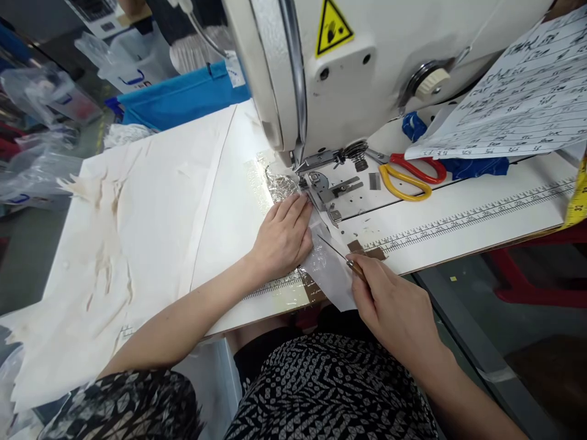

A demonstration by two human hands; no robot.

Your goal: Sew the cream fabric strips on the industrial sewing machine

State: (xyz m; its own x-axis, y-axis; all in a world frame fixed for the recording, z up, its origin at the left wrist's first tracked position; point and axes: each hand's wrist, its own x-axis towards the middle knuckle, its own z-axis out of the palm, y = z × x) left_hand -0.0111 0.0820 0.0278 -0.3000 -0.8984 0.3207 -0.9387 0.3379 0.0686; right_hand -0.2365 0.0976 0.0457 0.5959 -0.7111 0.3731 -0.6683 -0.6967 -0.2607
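Far left of the frame: clear plastic bags (32, 177) lie crumpled beside the table; what is in them cannot be told.
Upper left: a blue bin (183, 98) stands behind the table, with more clear bags (123, 58) piled above it; its contents are hidden.
Left half: a cream cloth (137, 214) lies spread over the table (458, 241), wrinkled at its left edge and hanging over the near side.
Left hand: the left hand (284, 235), at centre, lies flat and open, palm down, fingers together, pressing a clear plastic piece (328, 275) onto the table, fingertips just beside the presser foot (316, 186).
Plastic piece: at centre, it runs from under the foot toward the lower edge of the table and overhangs it, between the two hands.
Machine: the white sewing machine (348, 67) fills the upper centre.
Right hand: the right hand (394, 308), lower right of centre, is closed around a thin pointed tool (342, 253), whose tip rests on the plastic.
Right of the foot: scissors (408, 174) with red and yellow handles lie on the machine bed.
Upper right: a handwritten sheet (518, 91) leans over a blue rag (477, 165).
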